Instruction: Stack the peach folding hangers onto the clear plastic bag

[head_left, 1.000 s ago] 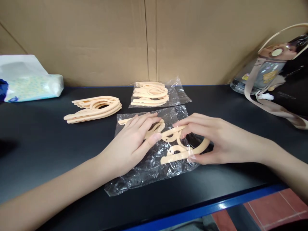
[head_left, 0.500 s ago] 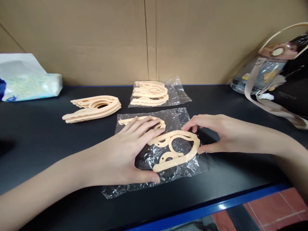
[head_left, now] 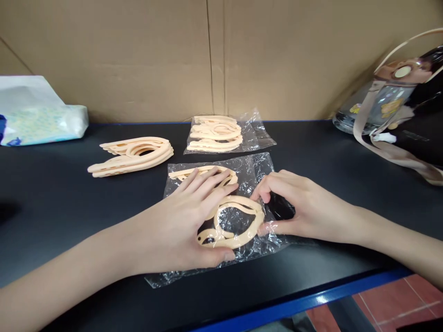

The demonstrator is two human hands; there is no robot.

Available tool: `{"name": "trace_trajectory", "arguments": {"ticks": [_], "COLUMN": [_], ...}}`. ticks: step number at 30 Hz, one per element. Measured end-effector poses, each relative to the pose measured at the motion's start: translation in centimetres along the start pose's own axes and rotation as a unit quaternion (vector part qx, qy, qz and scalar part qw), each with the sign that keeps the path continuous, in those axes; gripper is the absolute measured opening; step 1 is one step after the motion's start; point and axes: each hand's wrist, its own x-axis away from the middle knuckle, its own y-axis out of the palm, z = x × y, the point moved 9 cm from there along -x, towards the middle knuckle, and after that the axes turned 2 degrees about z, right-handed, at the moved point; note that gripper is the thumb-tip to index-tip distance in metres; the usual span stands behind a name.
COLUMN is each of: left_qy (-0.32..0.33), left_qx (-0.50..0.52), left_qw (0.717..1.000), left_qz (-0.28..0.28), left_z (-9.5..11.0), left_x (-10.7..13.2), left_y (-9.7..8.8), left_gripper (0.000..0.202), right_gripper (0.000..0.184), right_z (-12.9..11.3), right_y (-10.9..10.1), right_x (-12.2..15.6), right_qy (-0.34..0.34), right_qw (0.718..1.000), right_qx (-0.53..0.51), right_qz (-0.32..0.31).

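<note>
A clear plastic bag [head_left: 247,163] lies flat on the dark table. My left hand [head_left: 187,216] rests on it with fingers spread, palm down. One beige folding hanger [head_left: 199,173] shows beyond and between its fingers. Another beige folding hanger [head_left: 242,237] lies nearer me, its left part hidden under my left hand. My right hand [head_left: 290,203] has its thumb and curled fingers around the rounded right end of this nearer hanger. Whether that hanger is wholly inside the bag, I cannot tell.
A stack of beige folding hangers [head_left: 138,157] lies at the back left. Behind the hands is a filled clear bag of hangers [head_left: 216,133]. Tissue pack [head_left: 44,115] stands far left; a strapped bottle [head_left: 387,99] and a black bag [head_left: 424,124] stand right. Cardboard [head_left: 138,55] rises behind.
The nearer hanger has slid left, further under my left hand. My right hand has moved left with its end. My left hand has stayed nearly in place.
</note>
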Motion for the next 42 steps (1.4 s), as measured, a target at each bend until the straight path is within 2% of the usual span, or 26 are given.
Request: {"name": "trace_trajectory", "arguments": {"ticks": [3, 8, 19, 23, 27, 29, 30, 33, 34, 36, 38, 42], "left_qy": [0.003, 0.023, -0.014, -0.001, 0.03, 0.003, -0.024, -0.105, -0.131, -0.208, -0.275, -0.371], "left_qx": [-0.008, -0.023, -0.003, 0.004, -0.009, -0.032, -0.045, -0.102, -0.114, -0.122, -0.112, -0.086], "left_qw": [1.0, 0.999, 1.0, 1.0, 0.998, 0.995, 0.993, 0.982, 0.978, 0.967, 0.954, 0.925], "left_qz": [-0.007, 0.015, -0.017, 0.003, 0.058, 0.092, 0.108, 0.123, 0.112, 0.081, 0.051, 0.017], "left_z": [0.3, 0.8, 0.7, 0.4, -0.3, -1.5, -2.5, -6.0, -7.4, -10.6, -13.3, -16.9], "left_x": [-0.2, -0.1, -0.5, 0.0, 0.0, -0.1, -0.1, 0.2, 0.5, 1.5, 2.7, 4.8], "left_y": [0.0, -0.2, 0.0, -0.1, -1.9, -3.9, -5.1, -8.3, -8.9, -9.8, -10.2, -10.5], "left_gripper": [0.103, 0.104, 0.106, 0.104, 0.08, 0.073, 0.076, 0.103, 0.113, 0.135, 0.147, 0.16], "right_gripper": [0.038, 0.031, 0.024, 0.027, 0.025, 0.026, 0.028, 0.026, 0.025, 0.02, 0.014, 0.009], "right_z": [0.0, 0.6, -0.2, 0.1, 0.7, 1.3, 1.6, 2.1, 2.1, 2.1, 2.0, 1.7], "right_y": [0.1, 0.0, 0.7, 0.3, -0.5, -1.0, -1.3, -2.3, -2.5, -2.8, -2.8, -2.6], "right_x": [0.1, 0.0, -0.1, 0.1, 0.1, 0.0, 0.0, 0.1, 0.1, 0.2, 0.2, 0.1], "right_qy": [-0.006, 0.005, 0.008, 0.015, 0.011, 0.015, 0.017, 0.005, -0.001, -0.012, -0.02, -0.031], "right_qw": [0.999, 0.993, 0.983, 0.985, 0.986, 0.987, 0.988, 0.993, 0.994, 0.994, 0.995, 0.997], "right_qx": [-0.029, -0.11, -0.156, -0.155, -0.163, -0.161, -0.153, -0.106, -0.093, -0.072, -0.056, -0.033], "right_qz": [0.012, -0.039, -0.091, -0.069, -0.029, -0.006, 0.008, 0.054, 0.065, 0.078, 0.075, 0.069]}}
